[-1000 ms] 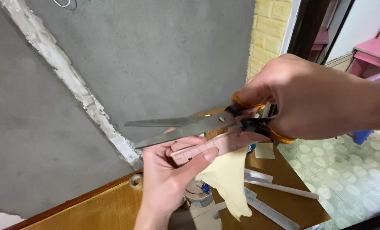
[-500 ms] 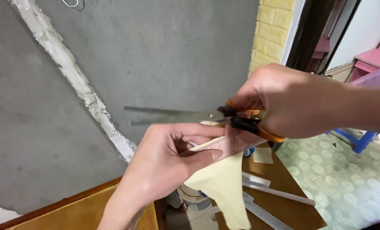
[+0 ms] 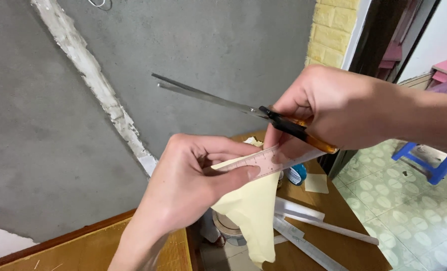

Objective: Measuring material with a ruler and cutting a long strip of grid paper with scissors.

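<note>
The left hand [image 3: 193, 183] pinches a pale yellow sheet [image 3: 251, 213] and clear ruler [image 3: 263, 161]; at 2 o'clock, the right hand [image 3: 334, 108] grips slightly parted scissors [image 3: 243, 107]; perhaps a blue-labelled container [image 3: 298, 174] sits on the desk [image 3: 344, 246].

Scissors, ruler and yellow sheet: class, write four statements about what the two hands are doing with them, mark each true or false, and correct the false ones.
1. The right hand holds the scissors. True.
2. The scissors have blue handles. False: they are orange and black.
3. The left hand pinches a pale yellow sheet together with a clear ruler. True.
4. The scissor blades are cutting into the sheet. False: they point up and away, above the sheet, towards the grey wall.
</note>
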